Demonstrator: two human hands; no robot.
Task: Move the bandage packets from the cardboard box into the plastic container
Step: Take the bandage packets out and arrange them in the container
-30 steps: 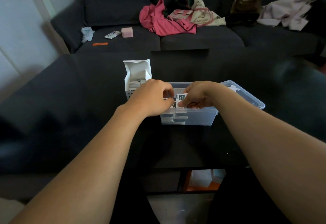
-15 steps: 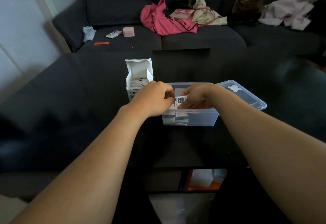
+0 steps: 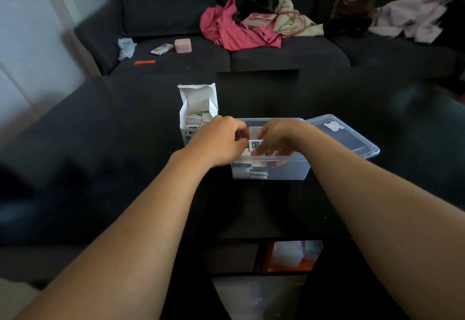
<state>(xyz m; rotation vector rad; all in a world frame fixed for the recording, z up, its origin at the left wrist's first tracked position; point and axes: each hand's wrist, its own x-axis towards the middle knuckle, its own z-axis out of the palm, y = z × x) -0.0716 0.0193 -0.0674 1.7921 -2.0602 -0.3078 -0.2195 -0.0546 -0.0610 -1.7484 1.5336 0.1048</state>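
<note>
Bandage packet in hand: a white packet with dark print (image 3: 254, 145) is held between both hands, over the near-left part of the plastic container, just above the packets already inside
Left hand: the left hand (image 3: 218, 143) is curled, fingertips pinching the packet's left edge
Right hand: the right hand (image 3: 275, 140) reaches in over the rim, fingers pinching the packet's right side and partly covering it
Risk, drop: likely to land flat or skewed across the standing packets if one hand lets go early
Risk, knock: the left wrist sits just beside the cardboard box; a careless swing back could tip this tall, narrow box and spill it
Risk, container: light and clear, it may slide on the dark table (image 3: 251, 206) if pushed from inside
Plastic container: the clear tub (image 3: 289, 172) holds a short row of packets (image 3: 250, 169) at its left end; the rest looks bare
Lid: the clear lid (image 3: 347, 138) leans on the right rim
Cardboard box: the white box (image 3: 197, 108), flaps up, still holds a stack of packets (image 3: 197, 118)
</note>
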